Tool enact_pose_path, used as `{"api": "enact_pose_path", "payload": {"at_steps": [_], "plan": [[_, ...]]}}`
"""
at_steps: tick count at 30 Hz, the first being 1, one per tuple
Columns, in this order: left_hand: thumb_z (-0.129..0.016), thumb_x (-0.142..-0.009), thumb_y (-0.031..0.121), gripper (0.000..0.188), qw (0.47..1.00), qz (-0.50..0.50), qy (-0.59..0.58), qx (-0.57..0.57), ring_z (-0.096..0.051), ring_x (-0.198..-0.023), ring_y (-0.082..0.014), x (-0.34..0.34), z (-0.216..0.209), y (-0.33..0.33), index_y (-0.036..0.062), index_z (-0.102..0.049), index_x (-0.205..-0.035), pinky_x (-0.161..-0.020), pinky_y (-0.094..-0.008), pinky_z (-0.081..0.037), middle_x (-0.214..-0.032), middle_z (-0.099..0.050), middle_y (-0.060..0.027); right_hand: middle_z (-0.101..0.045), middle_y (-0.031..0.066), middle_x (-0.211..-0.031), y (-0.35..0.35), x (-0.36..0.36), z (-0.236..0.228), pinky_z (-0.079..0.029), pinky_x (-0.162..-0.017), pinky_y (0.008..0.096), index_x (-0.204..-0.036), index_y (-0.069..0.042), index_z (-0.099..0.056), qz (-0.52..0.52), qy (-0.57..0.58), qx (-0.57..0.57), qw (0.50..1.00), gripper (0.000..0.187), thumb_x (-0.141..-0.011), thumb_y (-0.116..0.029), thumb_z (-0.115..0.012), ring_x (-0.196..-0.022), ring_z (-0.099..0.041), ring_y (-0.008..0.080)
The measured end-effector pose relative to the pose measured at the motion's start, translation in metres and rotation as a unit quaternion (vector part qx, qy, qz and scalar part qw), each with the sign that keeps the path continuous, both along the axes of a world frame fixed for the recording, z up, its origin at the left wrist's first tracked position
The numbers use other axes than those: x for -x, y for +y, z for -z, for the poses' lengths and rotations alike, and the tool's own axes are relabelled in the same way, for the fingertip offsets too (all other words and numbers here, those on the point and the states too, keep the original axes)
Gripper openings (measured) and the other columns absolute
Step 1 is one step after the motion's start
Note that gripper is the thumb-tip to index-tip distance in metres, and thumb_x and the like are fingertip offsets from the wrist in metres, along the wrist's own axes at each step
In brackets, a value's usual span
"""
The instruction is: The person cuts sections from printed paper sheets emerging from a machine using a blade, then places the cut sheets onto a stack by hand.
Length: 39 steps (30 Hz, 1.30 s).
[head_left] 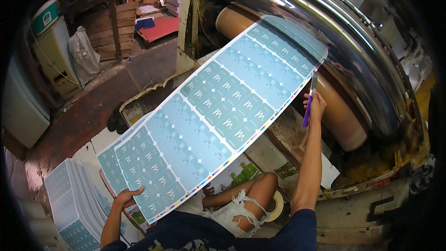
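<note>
A long printed sheet (186,123) in teal and light blue panels slants across the middle, from my lap up to the rollers. Along its right edge runs a strip of small colour patches. My left hand (124,200) grips the lower left edge, thumb on top and the other fingers hidden beneath. Beside the sheet's upper right edge, my right hand (317,107) is closed around a purple utility knife (307,110). Its blade end points up at the sheet's edge near the roller. Clear glossy film (297,32) covers the sheet's top end, where it curves at the rollers.
Large chrome rollers (297,11) and a brown roller (337,114) fill the upper right. A stack of printed sheets (74,204) lies at lower left. Near my bent knee sits a tape-like roll (277,206). Farther back are a red board (159,29) and a white sack (83,51).
</note>
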<state>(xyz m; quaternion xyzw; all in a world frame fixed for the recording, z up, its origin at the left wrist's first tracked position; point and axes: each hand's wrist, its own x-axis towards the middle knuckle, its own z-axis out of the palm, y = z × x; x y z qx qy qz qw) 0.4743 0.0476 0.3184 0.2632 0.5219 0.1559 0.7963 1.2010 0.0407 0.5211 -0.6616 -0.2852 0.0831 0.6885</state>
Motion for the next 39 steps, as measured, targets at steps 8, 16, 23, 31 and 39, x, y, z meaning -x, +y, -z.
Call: {"api": "enact_pose_path", "payload": {"at_steps": [8,16,23,31,39], "plan": [[-0.075,-0.084,0.014,0.059,1.0,-0.01,0.013,0.007,-0.059,-0.111,-0.0252,-0.005,-0.018,0.003,-0.0015,-0.046,-0.133,-0.097,-0.0415,-0.05,-0.124,-0.059,-0.0125,-0.068,0.011,-0.08,0.019,-0.04,0.031,-0.046,-0.043,0.0241,-0.113,0.0,-0.062,-0.045,-0.025,0.037,0.998,0.036,-0.098,-0.031,-0.055,-0.051,-0.059,0.0116],[-0.073,-0.086,0.017,0.056,0.999,-0.012,0.004,0.035,-0.061,-0.108,-0.0251,-0.001,-0.019,-0.011,0.0002,-0.047,-0.133,-0.094,-0.043,-0.052,-0.122,-0.06,-0.0128,-0.06,0.0077,-0.085,0.02,-0.041,0.036,-0.047,-0.061,0.0346,-0.124,-0.009,-0.061,0.156,-0.371,0.133,0.906,0.049,-0.076,-0.003,-0.068,-0.07,-0.061,0.0202],[-0.069,-0.089,0.016,0.048,0.996,-0.084,0.023,0.031,-0.064,-0.102,-0.0249,-0.019,-0.051,-0.021,-0.0003,-0.049,-0.129,-0.089,-0.0428,-0.054,-0.114,-0.063,-0.0115,-0.05,0.0076,-0.139,0.043,-0.08,-0.031,-0.055,-0.075,0.0427,-0.138,-0.027,-0.048,0.019,-0.615,0.21,0.76,0.078,-0.07,0.006,-0.065,-0.098,-0.065,0.0326],[-0.067,-0.089,0.007,0.038,0.922,-0.32,0.078,-0.205,-0.063,-0.086,-0.0195,-0.026,-0.019,-0.065,0.0019,-0.051,-0.123,-0.079,-0.0371,-0.056,-0.105,-0.063,-0.007,-0.07,0.0188,-0.086,0.071,-0.127,-0.048,-0.05,-0.063,0.0384,-0.114,-0.019,-0.07,-0.158,-0.426,0.266,0.85,0.051,-0.072,0.004,-0.054,-0.067,-0.064,0.0239],[-0.068,-0.087,0.002,0.042,0.931,-0.32,0.088,-0.153,-0.064,-0.09,-0.0197,0.056,0.01,-0.096,-0.0004,-0.048,-0.124,-0.073,-0.0373,-0.058,-0.108,-0.063,-0.0109,-0.056,0.0063,-0.053,0.027,-0.102,-0.047,-0.047,-0.044,0.0295,-0.108,-0.011,-0.074,-0.201,-0.325,0.243,0.892,0.031,-0.082,-0.004,-0.059,-0.043,-0.054,0.0108]]}}
